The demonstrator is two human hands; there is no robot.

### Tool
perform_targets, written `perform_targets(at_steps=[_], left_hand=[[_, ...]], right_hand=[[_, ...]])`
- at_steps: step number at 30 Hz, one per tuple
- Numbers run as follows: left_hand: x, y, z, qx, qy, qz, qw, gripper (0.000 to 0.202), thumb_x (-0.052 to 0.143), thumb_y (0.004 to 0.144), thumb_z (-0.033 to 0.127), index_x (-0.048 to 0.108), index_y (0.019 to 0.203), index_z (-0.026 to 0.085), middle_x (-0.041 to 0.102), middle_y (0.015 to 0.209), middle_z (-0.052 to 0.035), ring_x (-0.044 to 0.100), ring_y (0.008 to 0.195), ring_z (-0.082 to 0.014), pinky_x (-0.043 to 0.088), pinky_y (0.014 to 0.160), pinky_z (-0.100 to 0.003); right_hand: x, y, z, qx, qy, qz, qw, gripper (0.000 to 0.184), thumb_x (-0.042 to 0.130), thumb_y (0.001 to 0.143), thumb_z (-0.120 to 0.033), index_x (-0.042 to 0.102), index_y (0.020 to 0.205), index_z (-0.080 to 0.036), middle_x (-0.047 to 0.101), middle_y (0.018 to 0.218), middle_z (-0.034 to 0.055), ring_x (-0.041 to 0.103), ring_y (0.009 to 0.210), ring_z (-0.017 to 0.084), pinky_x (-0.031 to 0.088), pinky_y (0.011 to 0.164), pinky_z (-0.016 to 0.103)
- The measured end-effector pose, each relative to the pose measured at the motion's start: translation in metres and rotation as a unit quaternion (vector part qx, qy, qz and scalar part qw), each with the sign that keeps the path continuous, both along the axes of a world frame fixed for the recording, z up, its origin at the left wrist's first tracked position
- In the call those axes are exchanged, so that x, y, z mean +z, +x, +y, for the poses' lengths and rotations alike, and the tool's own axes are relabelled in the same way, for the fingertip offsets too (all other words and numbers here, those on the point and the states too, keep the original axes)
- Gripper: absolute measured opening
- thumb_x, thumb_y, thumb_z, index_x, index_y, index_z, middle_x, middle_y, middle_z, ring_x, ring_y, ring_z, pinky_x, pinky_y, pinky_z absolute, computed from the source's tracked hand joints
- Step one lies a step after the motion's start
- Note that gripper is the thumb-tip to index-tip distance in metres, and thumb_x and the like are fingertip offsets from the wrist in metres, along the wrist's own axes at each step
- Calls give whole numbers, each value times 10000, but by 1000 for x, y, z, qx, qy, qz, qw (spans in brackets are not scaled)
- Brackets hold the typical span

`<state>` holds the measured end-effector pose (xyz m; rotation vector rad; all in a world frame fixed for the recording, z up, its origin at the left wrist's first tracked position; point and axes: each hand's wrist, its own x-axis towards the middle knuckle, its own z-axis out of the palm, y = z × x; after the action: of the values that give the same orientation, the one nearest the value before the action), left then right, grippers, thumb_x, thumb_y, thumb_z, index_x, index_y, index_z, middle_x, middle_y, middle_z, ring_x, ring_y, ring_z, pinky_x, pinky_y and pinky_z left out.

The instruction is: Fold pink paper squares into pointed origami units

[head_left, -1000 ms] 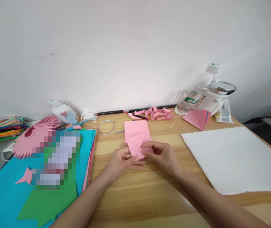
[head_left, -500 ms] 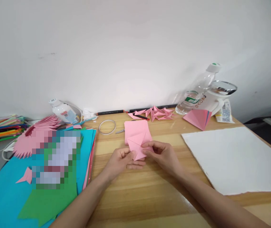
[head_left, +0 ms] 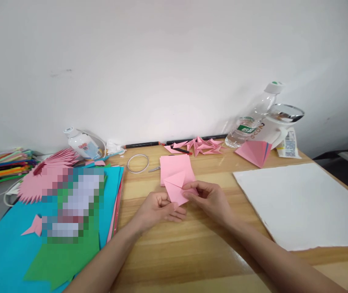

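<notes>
A partly folded pink paper sheet point(head_left: 175, 188) is held between my two hands above the middle of the table. My left hand point(head_left: 158, 208) pinches its lower left corner between thumb and fingers. At the paper's right side, my right hand point(head_left: 212, 199) grips the edge with thumb and index finger. One triangular flap lies across the upper part of the sheet. Just behind it is a stack of pink paper point(head_left: 176, 163) on the wooden table point(head_left: 174, 256). Beside the stack, small scissors point(head_left: 154, 169) are partly covered.
A white board point(head_left: 305, 203) lies at right. Behind it stand a water bottle point(head_left: 247, 122), a kettle point(head_left: 279, 122) and a pink folded fan point(head_left: 254, 152). Folded pink pieces point(head_left: 204, 145) and a tape roll point(head_left: 137, 163) lie near the wall. Blue sheets point(head_left: 5, 240) cover the left side.
My left fingers have shifted slightly down along the paper's lower corner. The right hand keeps its hold, and the flap on the sheet looks slightly different.
</notes>
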<state>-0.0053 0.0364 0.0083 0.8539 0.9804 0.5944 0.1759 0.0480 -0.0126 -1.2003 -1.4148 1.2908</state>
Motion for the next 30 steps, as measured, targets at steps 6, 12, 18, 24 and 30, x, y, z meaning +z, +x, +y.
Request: perform_targets(at_steps=[6,12,18,24,30], left_hand=[[4,3,2,38,10,-14,999,442,687,675,468,641,882,81,695,933,-172,691,758,-245,542,729,-370],[-1,4,0,49,28,-7,998,402,699,684,411,656,881,62,699,902,-169,687,721,-227,550,692,-348],[-6,6,-1,78,20,-10,997,403,717,656,407,662,847,57,708,820,-151,688,708,-244,557,659,-347],[-4,8,-1,88,7,-9,996,384,719,663,379,651,873,65,706,855,-157,692,726,-257,561,662,-353],[-2,9,-2,93,9,-14,995,374,720,661,382,640,838,63,709,798,-155,692,693,-255,559,650,-358]], right_hand=[[1,1,1,5,3,4,1000,229,657,702,-355,663,800,-148,663,788,49,566,700,165,440,641,285],[4,-2,-1,19,-10,24,999,209,660,697,-336,639,794,-152,651,787,44,564,688,158,434,618,273],[1,-3,-2,18,-18,27,999,220,661,695,-334,620,817,-157,629,764,30,555,673,149,423,592,256],[0,-4,-3,18,-18,13,1000,251,651,707,-345,622,856,-145,621,748,32,544,652,143,429,582,257],[1,-3,-4,22,-18,20,999,253,635,725,-350,619,877,-147,621,753,35,548,665,149,438,599,265]])
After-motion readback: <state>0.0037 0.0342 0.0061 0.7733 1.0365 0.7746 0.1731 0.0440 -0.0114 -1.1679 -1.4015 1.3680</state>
